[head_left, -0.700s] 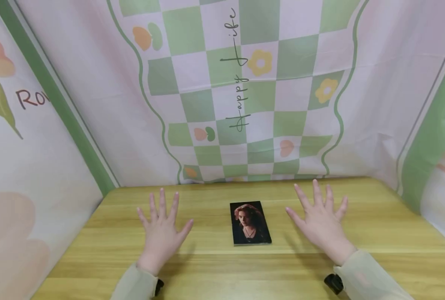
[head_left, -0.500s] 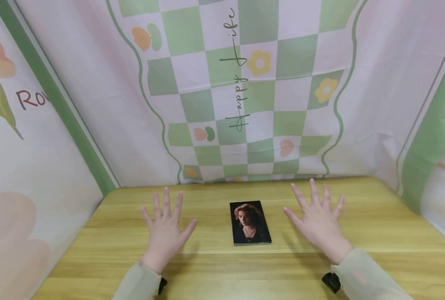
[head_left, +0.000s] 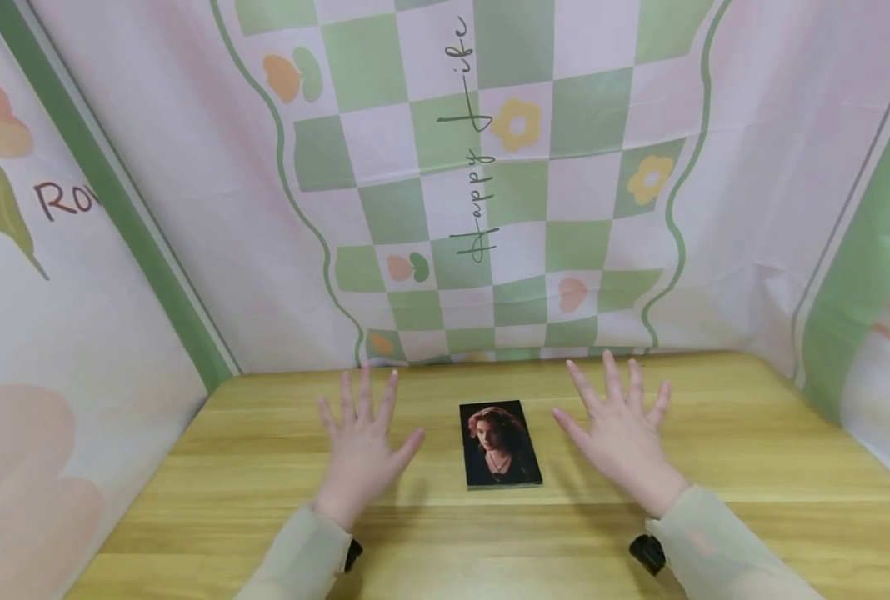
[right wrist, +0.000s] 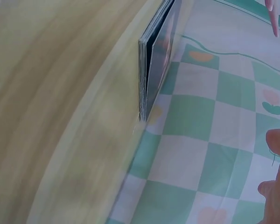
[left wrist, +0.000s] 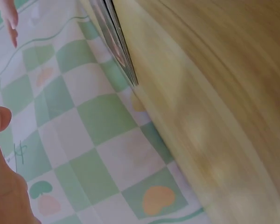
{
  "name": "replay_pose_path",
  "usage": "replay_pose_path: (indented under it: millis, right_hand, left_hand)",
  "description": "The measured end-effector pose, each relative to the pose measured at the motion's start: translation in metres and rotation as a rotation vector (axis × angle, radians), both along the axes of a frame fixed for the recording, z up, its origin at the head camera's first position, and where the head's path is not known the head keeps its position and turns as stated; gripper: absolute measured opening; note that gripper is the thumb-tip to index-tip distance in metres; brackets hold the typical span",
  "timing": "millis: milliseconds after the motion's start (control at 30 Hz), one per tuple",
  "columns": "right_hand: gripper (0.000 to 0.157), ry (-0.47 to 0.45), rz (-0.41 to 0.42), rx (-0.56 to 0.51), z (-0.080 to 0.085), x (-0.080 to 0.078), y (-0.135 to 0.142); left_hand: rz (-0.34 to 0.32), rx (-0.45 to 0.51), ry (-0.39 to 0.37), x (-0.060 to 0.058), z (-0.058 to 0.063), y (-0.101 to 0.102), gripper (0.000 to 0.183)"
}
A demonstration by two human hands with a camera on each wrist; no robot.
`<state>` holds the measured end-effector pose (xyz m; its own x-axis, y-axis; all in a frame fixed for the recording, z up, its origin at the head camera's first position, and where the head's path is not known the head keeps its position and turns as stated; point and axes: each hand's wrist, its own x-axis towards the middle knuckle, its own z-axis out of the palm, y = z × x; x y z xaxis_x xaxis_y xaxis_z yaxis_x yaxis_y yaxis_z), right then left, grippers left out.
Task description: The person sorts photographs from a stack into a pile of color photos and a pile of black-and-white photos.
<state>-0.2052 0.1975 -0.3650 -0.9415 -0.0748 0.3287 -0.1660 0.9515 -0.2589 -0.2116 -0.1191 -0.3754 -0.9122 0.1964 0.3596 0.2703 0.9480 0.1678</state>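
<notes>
A thin stack of photo cards (head_left: 501, 444), a portrait on a dark ground on its top face, lies on the wooden table (head_left: 445, 542) between the two hands. To its left, the left hand (head_left: 362, 454) hovers with fingers spread and holds nothing. On the other side the right hand (head_left: 625, 437) is spread the same way, its thumb pointing toward the cards. Both wrist views show the layered edge of the stack (left wrist: 113, 39), and in the right wrist view the top card (right wrist: 162, 60) stands slightly apart from those below.
Behind the table's far edge hangs a curtain (head_left: 385, 217) with green and white checks and lettering. More printed fabric (head_left: 62, 333) closes off the left side, and a green-banded panel (head_left: 857, 317) the right. Black wrist straps (head_left: 647, 554) show below the sleeves.
Both hands have moved inward toward the cards, the left hand farther than the right. Their fingers stay spread, and the stack keeps its place on the table.
</notes>
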Motion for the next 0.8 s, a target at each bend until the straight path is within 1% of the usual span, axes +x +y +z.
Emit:
replay_pose_path:
  millis: [100, 167, 200, 233, 300, 367, 467, 533, 600, 667, 733, 800]
  right_hand:
    - [0.072, 0.012, 0.009, -0.027, 0.001, -0.002, -0.001]
    - [0.072, -0.004, 0.030, -0.087, 0.004, -0.004, -0.002]
    - [0.072, -0.022, 0.052, -0.137, 0.006, -0.005, -0.002]
    - [0.071, -0.048, 0.076, -0.201, 0.009, -0.007, -0.002]
    - [0.070, -0.143, 0.129, -0.369, 0.013, -0.011, 0.000]
    - [0.069, -0.261, 0.191, -0.572, 0.016, -0.015, 0.003]
    - [0.068, -0.419, 0.255, -0.839, 0.013, -0.021, 0.008]
    - [0.068, -0.485, 0.300, -0.960, 0.010, -0.022, 0.010]
    - [0.068, -0.531, 0.338, -1.023, 0.006, -0.024, 0.012]
    - [0.067, -0.577, 0.369, -1.066, 0.001, -0.026, 0.013]
    - [0.068, -0.622, 0.386, -1.099, -0.004, -0.028, 0.013]
    - [0.068, -0.663, 0.396, -1.125, -0.010, -0.031, 0.012]
  left_hand:
    - [-0.034, 0.042, -0.025, -0.001, 0.002, 0.006, 0.080]
    - [-0.070, 0.104, -0.065, -0.002, 0.004, 0.009, 0.080]
    - [-0.095, 0.149, -0.091, -0.002, 0.005, 0.011, 0.080]
    - [-0.121, 0.203, -0.122, -0.003, 0.007, 0.012, 0.080]
    - [-0.182, 0.330, -0.198, -0.005, 0.009, 0.014, 0.077]
    - [-0.240, 0.468, -0.277, -0.008, 0.011, 0.015, 0.073]
    - [-0.316, 0.696, -0.431, -0.012, 0.012, 0.016, 0.067]
    - [-0.353, 0.854, -0.542, -0.014, 0.012, 0.016, 0.063]
    - [-0.384, 1.001, -0.650, -0.015, 0.010, 0.017, 0.061]
    - [-0.415, 1.133, -0.734, -0.017, 0.008, 0.019, 0.059]
    - [-0.439, 1.230, -0.784, -0.019, 0.004, 0.021, 0.058]
    - [-0.455, 1.304, -0.822, -0.022, -0.001, 0.023, 0.057]
